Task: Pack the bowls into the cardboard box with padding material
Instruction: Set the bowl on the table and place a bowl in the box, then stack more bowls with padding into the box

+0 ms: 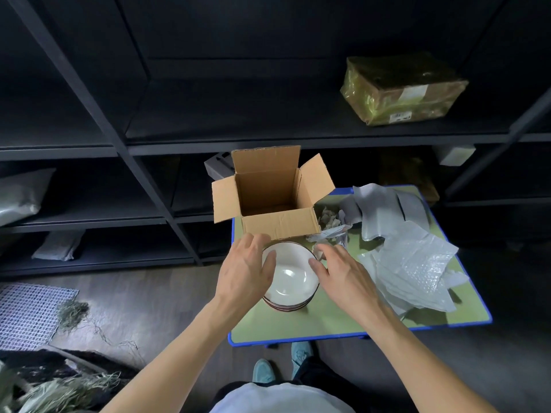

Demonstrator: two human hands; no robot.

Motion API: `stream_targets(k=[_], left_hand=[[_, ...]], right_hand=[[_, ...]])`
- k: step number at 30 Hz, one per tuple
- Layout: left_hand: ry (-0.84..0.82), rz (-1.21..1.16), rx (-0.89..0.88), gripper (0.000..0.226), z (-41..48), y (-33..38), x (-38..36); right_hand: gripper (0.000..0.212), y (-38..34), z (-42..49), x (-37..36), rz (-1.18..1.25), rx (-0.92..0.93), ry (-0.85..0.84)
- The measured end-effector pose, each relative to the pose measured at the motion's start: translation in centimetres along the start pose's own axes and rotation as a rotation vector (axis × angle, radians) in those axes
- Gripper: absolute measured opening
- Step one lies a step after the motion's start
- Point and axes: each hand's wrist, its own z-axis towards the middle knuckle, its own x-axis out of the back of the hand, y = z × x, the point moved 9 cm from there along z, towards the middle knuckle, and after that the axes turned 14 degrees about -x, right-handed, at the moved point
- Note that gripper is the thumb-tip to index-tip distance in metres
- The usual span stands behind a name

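Note:
A stack of white bowls (288, 278) with dark rims stands on the small green table (322, 323), just in front of an open cardboard box (277, 222) whose flaps stand up and whose inside looks bare. My left hand (246, 269) is over the left rim of the top bowl, fingers relaxed and spread, thumb over the bowl. My right hand (337, 272) hovers at the right rim, fingers loosely extended. Neither hand visibly grips the bowls. Bubble wrap sheets (417, 269) and crumpled paper (331, 225) lie to the right.
Dark metal shelving stands behind the table, with a wrapped parcel (399, 87) on an upper shelf. Grey foam sheets (384, 204) lie at the table's back right. On the floor to the left are a white grid mat (29, 314) and straw (71, 314).

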Motion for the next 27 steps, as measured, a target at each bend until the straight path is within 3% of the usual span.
stream_targets(k=[7, 15, 27], left_hand=[[-0.009, 0.002, -0.048, 0.028, 1.7, 0.7, -0.3], [-0.075, 0.007, -0.218, 0.036, 3.3, 4.4, -2.8], [-0.303, 0.028, -0.399, 0.046, 6.0, 12.8, -11.9]], right_hand=[[0.033, 1.1, 0.1, 1.3, 0.035, -0.025, 0.031], [0.038, 2.8, 0.8, 1.7, -0.007, -0.026, 0.025], [0.053, 16.6, 0.9, 3.6, -0.038, -0.333, -0.049]])
